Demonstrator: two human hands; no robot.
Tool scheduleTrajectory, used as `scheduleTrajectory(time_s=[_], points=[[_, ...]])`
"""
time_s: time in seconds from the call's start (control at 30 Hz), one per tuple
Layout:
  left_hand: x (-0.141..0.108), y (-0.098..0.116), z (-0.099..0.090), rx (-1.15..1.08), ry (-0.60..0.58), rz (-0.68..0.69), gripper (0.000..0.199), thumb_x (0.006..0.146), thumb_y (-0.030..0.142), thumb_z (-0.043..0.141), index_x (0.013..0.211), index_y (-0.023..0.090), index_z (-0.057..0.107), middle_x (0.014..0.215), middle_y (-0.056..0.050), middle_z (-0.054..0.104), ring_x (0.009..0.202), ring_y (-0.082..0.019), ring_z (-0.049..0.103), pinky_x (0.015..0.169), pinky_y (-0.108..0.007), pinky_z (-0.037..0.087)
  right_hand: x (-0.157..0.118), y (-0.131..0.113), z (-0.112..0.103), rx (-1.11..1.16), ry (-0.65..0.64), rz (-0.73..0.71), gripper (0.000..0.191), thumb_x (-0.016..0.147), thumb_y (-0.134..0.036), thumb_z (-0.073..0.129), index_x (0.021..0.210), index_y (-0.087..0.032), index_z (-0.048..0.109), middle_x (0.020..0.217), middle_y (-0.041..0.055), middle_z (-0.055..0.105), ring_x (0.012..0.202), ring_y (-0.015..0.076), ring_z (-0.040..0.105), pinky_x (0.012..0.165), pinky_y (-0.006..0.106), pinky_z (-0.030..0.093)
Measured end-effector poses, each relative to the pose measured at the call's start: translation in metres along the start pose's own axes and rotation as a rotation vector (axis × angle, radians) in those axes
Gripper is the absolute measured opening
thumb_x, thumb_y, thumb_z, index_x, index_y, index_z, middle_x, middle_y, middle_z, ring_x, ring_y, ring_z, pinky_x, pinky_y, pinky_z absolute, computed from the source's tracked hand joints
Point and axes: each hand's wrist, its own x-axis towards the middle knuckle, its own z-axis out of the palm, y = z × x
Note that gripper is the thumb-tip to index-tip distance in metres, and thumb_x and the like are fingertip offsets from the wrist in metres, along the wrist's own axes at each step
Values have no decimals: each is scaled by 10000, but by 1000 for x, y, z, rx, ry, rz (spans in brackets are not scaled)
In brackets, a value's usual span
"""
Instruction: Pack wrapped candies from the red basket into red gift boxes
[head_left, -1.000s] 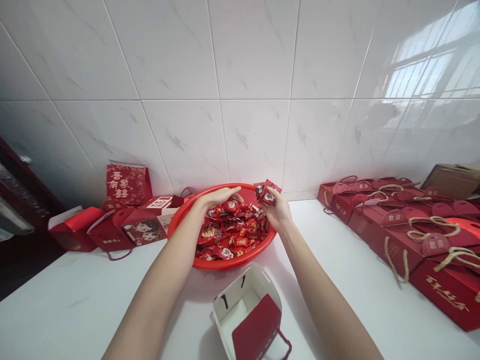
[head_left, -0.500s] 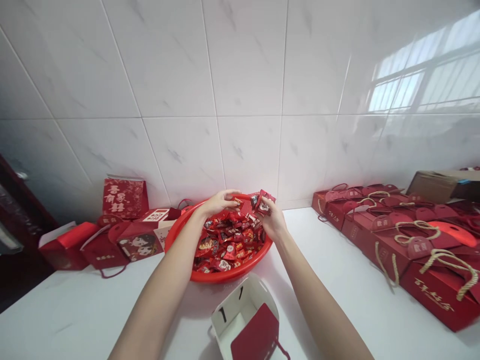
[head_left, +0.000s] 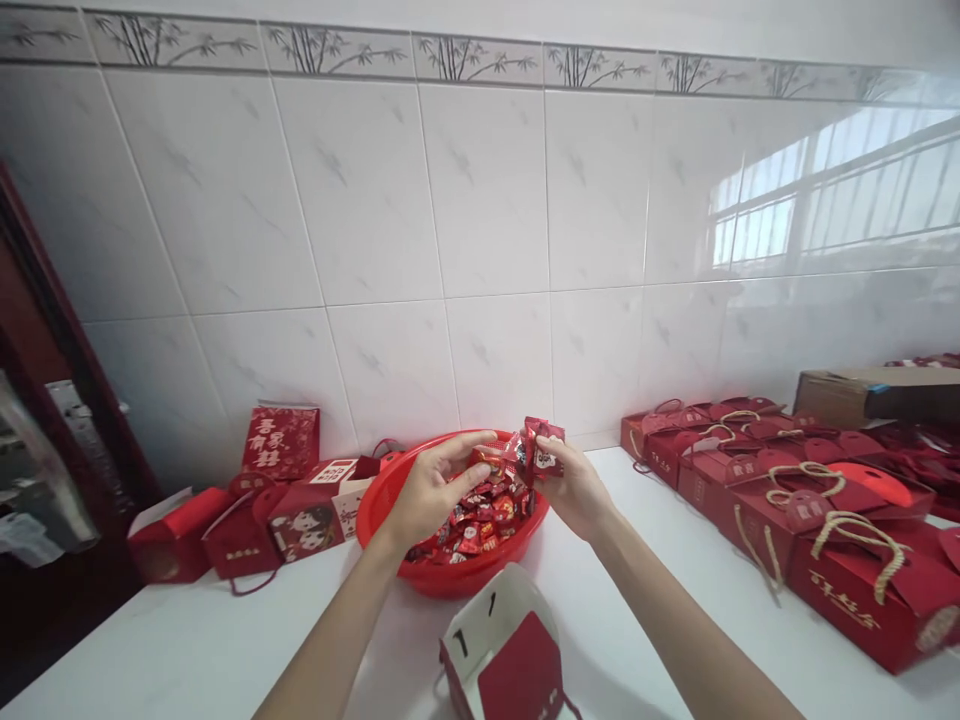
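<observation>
Both hands are above a red plastic basket (head_left: 442, 578) that stands on a white countertop (head_left: 622, 610) near the tiled wall (head_left: 495, 200). The left hand (head_left: 431, 490) has its thumb and fingers closed around a small orange-and-red wrapped candy (head_left: 491, 459). The right hand (head_left: 576, 488) is clamped on a few red candy packets (head_left: 543, 447), held upright between thumb and fingers; their exact count cannot be told. The 2 hands are near each other, over the basket's far right part, and below them a heap of red wrapped candies (head_left: 472, 540) lies inside it.

In front of the basket, between the forearms, sits an open gift box (head_left: 521, 665) with a dark red flap, a pale inside and 2 black marks shaped like the numeral 1. To the left, red gift boxes (head_left: 244, 535) stand against a patterned box (head_left: 281, 443) with pale characters. To the right are rows of rope-handled gift boxes (head_left: 847, 595), with a brown cardboard box (head_left: 862, 397) behind them.
</observation>
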Motion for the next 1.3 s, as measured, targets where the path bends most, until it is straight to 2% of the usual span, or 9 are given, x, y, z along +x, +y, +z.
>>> scheduleTrajectory(time_s=[0.1,0.23,0.4,0.53,0.63,0.77,0.9,1.13,1.3], points=[[-31,19,10,38,44,75,359,840,363,685,1160,203,718,1083,-91,764,990,-239,722,875,-367,612,-28,-11,6,-27,2,35,194,673,-297,805,761,-172,687,767,15,702,710,159,633,659,289,538],[-61,39,16,90,-17,140,195,848,295,692,1015,251,783,1164,-84,736,1128,-260,668,974,-390,567,-63,-20,9,-114,46,79,176,649,-275,767,632,-173,625,623,-11,596,578,127,522,530,264,483],[-87,54,25,91,-27,146,158,864,272,681,963,291,804,1244,-84,691,1197,-284,619,982,-421,560,-97,-22,11,-259,-35,97,207,674,-299,763,653,-170,602,603,-22,546,525,98,461,466,226,388],[-104,54,39,71,46,81,145,852,279,700,957,294,797,1201,-77,695,1160,-269,632,876,-366,613,-115,-11,10,-356,-57,95,237,721,-336,777,728,-178,601,607,-40,519,521,90,460,470,219,364],[-113,51,49,75,100,53,225,829,282,712,1050,275,754,1160,-74,689,1144,-253,634,806,-318,632,-124,0,8,-378,-26,82,282,745,-406,774,770,-186,599,632,-36,533,534,97,471,471,225,382],[-122,46,60,144,155,-10,281,817,274,697,1097,241,693,1080,-60,695,1037,-220,672,823,-317,628,-132,11,5,-390,-30,68,325,767,-476,754,802,-188,609,625,-34,530,527,101,468,459,229,394],[-125,42,67,140,156,-31,360,819,252,680,1177,237,647,1030,-53,706,1001,-205,684,842,-320,623,-135,19,0,-410,-45,11,323,777,-486,747,791,-201,595,602,-53,498,505,94,448,458,228,395],[-127,37,70,96,147,-25,297,823,254,692,1120,236,675,1024,-44,713,970,-199,693,838,-311,616,-141,22,-6,-411,-81,-12,315,783,-446,753,913,-218,581,676,-48,535,531,102,477,464,223,412],[-134,36,70,67,145,-25,297,818,245,704,1113,231,672,1084,-56,694,1021,-212,677,854,-309,606,-146,23,-5,-465,-64,-31,299,779,-439,756,851,-213,575,705,-42,533,572,101,480,495,213,411]])
